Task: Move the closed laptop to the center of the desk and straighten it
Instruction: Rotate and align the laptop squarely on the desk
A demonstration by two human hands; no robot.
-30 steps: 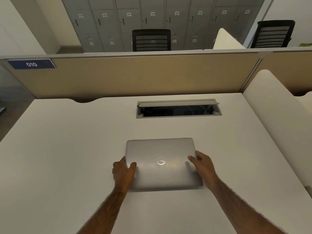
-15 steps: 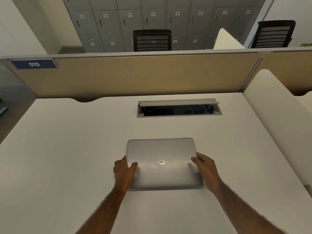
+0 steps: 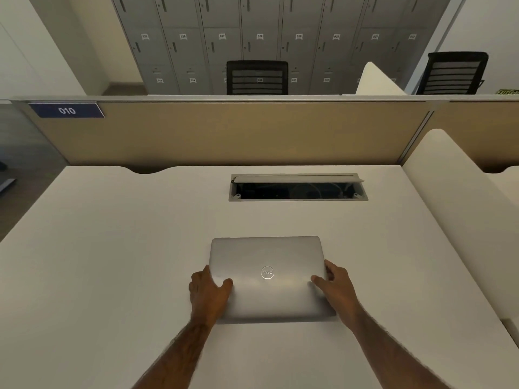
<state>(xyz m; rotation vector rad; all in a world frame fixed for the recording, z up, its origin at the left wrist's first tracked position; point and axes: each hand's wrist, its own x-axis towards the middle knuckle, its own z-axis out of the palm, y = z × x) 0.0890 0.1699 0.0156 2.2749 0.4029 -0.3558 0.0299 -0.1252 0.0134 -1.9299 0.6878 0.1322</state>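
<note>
Silver closed laptop lies flat, mid-bench, squared below the cable tray. Left hand and right hand clasp its side edges (thumbs on lid).

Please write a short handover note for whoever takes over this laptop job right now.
Left hand: gripping the left edge of the closed silver laptop, thumb on the lid.
Right hand: gripping the right edge, thumb on the lid.
The laptop lies flat on the white desk, roughly mid-width, in front of the open grey cable hatch.
Done: laptop looks about centred and nearly square to the hatch.
Left: check the alignment, nudge if needed, then let go with both hands.
</note>
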